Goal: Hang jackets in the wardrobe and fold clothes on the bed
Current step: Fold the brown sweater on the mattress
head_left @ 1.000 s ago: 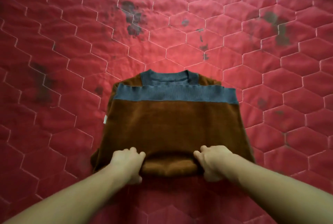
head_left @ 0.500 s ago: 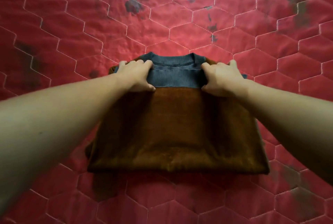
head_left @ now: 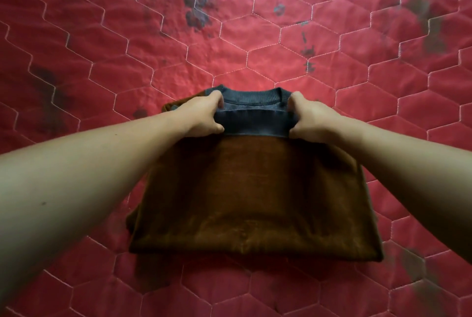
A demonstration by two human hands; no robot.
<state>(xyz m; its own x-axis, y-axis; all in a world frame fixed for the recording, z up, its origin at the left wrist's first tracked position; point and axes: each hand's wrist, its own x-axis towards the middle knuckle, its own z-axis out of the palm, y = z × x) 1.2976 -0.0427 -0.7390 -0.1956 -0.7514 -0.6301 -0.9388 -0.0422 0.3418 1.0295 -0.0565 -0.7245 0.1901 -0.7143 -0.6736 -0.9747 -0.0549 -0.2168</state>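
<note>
A brown sweater (head_left: pixel 255 196) with a grey ribbed band and grey collar lies folded in half on the red quilted bed (head_left: pixel 127 56). Its folded edge is nearest me and the grey band sits at the far end, just below the collar. My left hand (head_left: pixel 204 117) grips the left end of the grey band, fingers curled over it. On the band's right end my right hand (head_left: pixel 309 120) holds the cloth the same way. Both forearms reach across the sweater's sides and hide its far corners.
The bed cover is red with white hexagon stitching and several dark stains (head_left: pixel 195 2) beyond the sweater. Bare quilt surrounds the sweater on all sides.
One second ago my hands held the sweater's near hem. They carried it away from me and laid the grey band at the collar. Since half a second ago they have barely moved.
</note>
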